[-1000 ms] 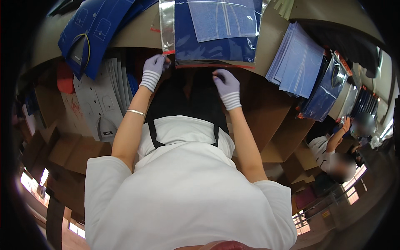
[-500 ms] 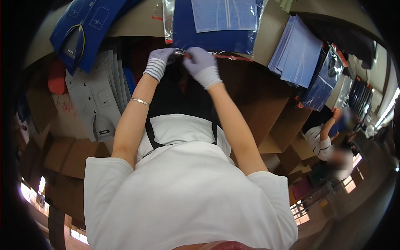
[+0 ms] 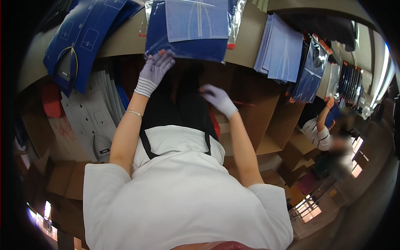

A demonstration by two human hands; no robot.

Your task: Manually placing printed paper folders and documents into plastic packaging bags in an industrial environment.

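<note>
A clear plastic bag (image 3: 187, 49) with a dark blue sheet and a lighter blue panel inside lies at the table's near edge, in front of me. My left hand (image 3: 157, 70), in a pale purple knit glove with bare fingertips, is at the bag's lower left corner. Its fingers are stretched out and hold nothing I can see; whether they touch the plastic is hard to tell. My right hand (image 3: 220, 100), gloved alike, hangs apart from the bag, below its right end. Motion smears its fingers. A thin red strip (image 3: 243, 103) shows just right of that hand.
Blue shirt-shaped sheets (image 3: 79, 41) lie at the far left, over white ones (image 3: 89, 110) below the table. Light blue sheets (image 3: 283, 50) and bagged blue items (image 3: 310, 77) stand to the right. Open cardboard boxes (image 3: 254, 108) are underneath. Another person (image 3: 318, 133) works at the right.
My hands were together at the bag's lower edge and have parted. The right has dropped down and right; the left has opened. The red strip has left the bag's edge, and the bag appears further left.
</note>
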